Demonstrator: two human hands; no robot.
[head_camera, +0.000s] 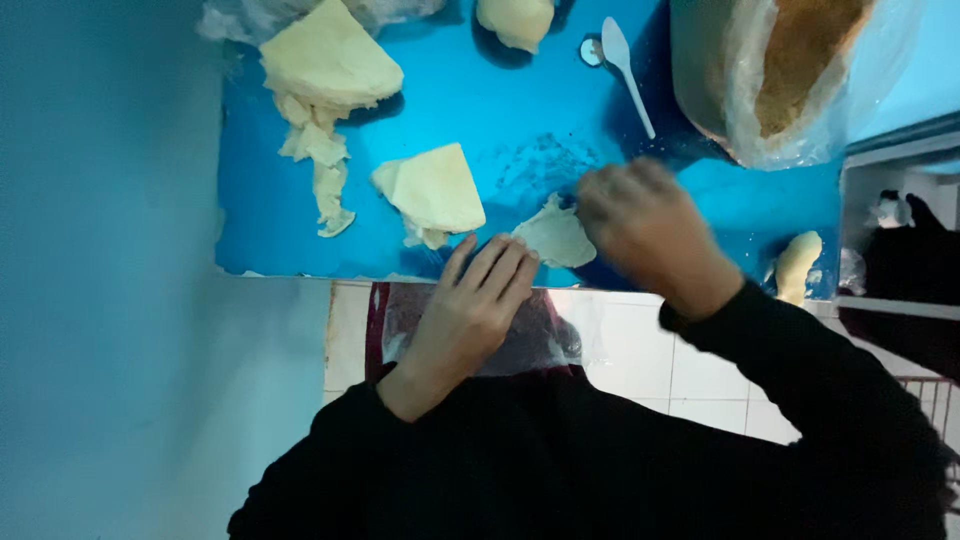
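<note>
Both black-sleeved arms reach forward side by side, the left hand (470, 310) lying flat, palm down, fingers straight and held together, while just beyond its fingertips the right hand (645, 225) is blurred, knuckles up, fingers curled downward and inward.

Open blue tabletop (520, 120) at twelve o'clock; dough wedge (432, 190) at ten, crumb sack (780, 75) at two block.

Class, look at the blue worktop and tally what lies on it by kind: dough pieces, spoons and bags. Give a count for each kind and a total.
Dough pieces: 6
Spoons: 1
Bags: 1
Total: 8
</note>
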